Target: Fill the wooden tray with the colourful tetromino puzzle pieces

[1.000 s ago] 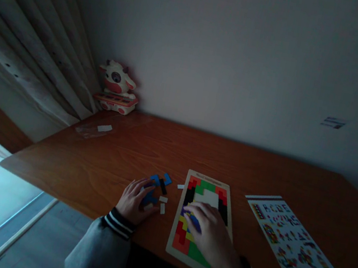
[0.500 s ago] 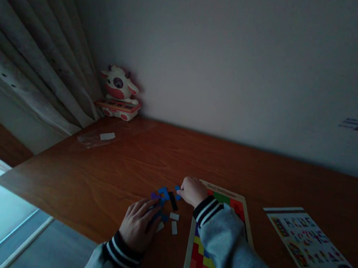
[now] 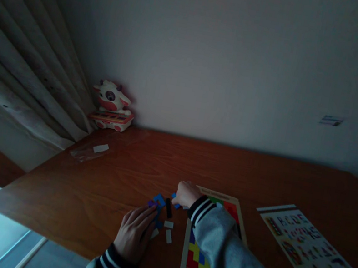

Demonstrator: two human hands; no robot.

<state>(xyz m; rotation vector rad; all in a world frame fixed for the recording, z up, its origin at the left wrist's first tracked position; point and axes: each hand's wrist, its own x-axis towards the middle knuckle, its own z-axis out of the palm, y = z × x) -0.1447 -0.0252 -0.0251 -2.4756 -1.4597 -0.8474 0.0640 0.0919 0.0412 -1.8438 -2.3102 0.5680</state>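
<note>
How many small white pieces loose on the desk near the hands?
2 clearly: one white piece just right of the left hand, another below it. A third pale bit shows at the left hand's fingertips; more may be hidden under the hands.

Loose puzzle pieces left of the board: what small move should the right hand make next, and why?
Probably close the fingers on the blue piece and lift it clear. The right hand has reached across the puzzle board and sits on that piece at the far edge of the pile, while the left hand lies flat on the nearer pieces. Whether it already grips is unclear in this dim view.
</note>
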